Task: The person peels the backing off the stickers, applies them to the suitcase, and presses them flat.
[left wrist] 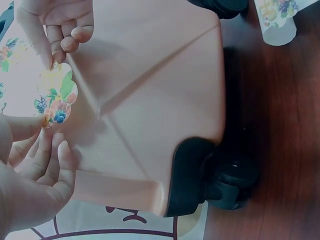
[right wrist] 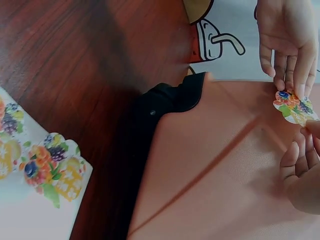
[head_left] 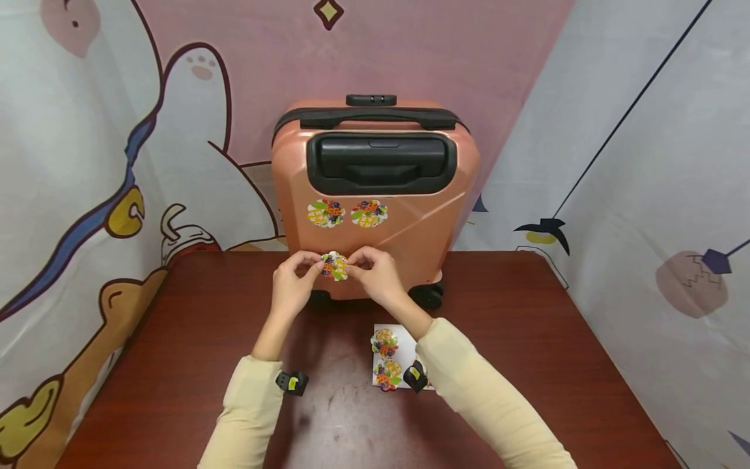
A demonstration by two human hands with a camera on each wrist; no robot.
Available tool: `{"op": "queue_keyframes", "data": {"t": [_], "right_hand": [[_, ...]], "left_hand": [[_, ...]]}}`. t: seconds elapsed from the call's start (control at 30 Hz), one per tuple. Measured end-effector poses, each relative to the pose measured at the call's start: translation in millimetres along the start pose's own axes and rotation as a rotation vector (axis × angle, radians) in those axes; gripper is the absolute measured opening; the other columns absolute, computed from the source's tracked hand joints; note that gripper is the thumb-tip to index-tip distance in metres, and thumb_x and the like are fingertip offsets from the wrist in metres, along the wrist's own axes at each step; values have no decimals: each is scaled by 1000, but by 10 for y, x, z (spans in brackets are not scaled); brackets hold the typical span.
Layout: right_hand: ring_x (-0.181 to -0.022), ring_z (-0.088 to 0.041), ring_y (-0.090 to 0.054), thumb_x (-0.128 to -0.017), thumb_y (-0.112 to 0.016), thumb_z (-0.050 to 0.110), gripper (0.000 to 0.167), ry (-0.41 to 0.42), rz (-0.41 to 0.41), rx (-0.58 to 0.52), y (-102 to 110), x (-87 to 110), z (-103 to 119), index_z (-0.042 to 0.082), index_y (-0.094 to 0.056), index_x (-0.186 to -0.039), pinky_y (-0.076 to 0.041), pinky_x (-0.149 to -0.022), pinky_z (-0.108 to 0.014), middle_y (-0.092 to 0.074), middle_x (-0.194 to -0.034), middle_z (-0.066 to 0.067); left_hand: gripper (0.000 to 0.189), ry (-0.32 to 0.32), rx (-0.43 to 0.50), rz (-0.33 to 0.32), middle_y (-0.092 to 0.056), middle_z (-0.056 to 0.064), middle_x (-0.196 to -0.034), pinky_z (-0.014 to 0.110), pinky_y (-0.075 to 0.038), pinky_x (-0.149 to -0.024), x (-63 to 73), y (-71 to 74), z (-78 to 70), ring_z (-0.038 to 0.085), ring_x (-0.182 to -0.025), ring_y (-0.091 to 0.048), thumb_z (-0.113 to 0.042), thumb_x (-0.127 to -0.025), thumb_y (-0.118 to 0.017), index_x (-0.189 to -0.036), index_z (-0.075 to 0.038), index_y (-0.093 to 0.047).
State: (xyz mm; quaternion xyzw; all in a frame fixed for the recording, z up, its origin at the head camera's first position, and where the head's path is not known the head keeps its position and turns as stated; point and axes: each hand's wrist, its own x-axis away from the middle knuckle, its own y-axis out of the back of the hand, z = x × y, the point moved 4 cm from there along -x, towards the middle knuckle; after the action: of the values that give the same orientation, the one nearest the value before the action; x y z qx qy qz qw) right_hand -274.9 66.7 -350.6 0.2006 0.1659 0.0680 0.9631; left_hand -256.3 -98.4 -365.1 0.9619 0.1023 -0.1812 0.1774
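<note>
A fruit-patterned sticker (head_left: 334, 266) with a scalloped edge is held up by both hands in front of the lower part of a pink suitcase (head_left: 410, 234). My left hand (head_left: 291, 284) pinches its left edge between thumb and index finger. On the opposite edge, my right hand (head_left: 377, 277) pinches it the same way. In the left wrist view the sticker (left wrist: 57, 95) stretches between the two sets of fingertips. Two similar stickers, a left one (head_left: 326, 213) and a right one (head_left: 370, 213), lie side by side on the suitcase below its black handle recess (head_left: 381, 163).
A white sheet (head_left: 404, 342) bearing several more fruit stickers (head_left: 385, 343) lies on the brown table (head_left: 498, 339), partly under my right forearm. Black wheels (head_left: 426, 296) sit at the suitcase's base. A cartoon-printed cloth (head_left: 234, 98) hangs behind and around the table.
</note>
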Motion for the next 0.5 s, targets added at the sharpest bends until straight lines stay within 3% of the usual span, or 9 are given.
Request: {"op": "queue_keyframes", "data": {"t": [0.2, 0.5], "right_hand": [[-63, -11, -53, -78, -69, 3, 5, 22, -28, -14, -28, -49, 83, 1, -65, -79, -44, -57, -22, -62, -70, -5], [-59, -10, -55, -78, -69, 2, 5, 18, -64, -59, -50, -97, 192, 0, -64, -78, -45, -53, -21, -62, -68, -6]], "left_hand": [[8, -20, -8, -50, -63, 11, -80, 31, -44, -66, -35, 73, -27, 21, -75, -57, -8, -84, -65, -89, -2, -66], [6, -137, -6, -125, -62, 12, -78, 26, -44, -63, -66, 139, -75, 19, -71, -57, -5, -84, -65, -87, 0, -66]]}}
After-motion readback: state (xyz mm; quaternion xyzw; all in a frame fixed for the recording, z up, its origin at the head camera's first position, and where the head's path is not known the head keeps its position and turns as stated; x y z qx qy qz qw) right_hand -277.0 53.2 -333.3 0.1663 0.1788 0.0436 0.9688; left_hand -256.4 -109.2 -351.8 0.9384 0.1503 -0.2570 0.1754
